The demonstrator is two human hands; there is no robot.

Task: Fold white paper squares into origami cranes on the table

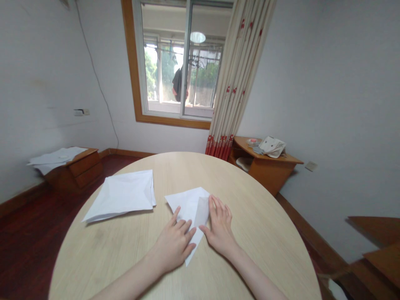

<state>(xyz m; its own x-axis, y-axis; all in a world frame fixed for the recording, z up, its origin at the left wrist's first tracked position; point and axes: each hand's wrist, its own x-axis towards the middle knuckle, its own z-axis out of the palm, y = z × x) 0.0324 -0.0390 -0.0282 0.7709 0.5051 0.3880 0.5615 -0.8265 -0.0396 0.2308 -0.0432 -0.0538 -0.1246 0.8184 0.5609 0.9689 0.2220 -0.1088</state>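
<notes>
A white sheet of paper, folded into a pointed triangular shape, lies on the round light-wood table in front of me. My left hand rests flat on the paper's lower left part, fingers stretched out. My right hand lies flat on the right side of the paper, fingers extended and pressing along a folded flap. Neither hand grips anything.
A stack of white paper sheets lies on the table to the left. A low wooden cabinet with papers stands at the left wall, a wooden corner table with a bag by the curtain. Dark red floor surrounds the table.
</notes>
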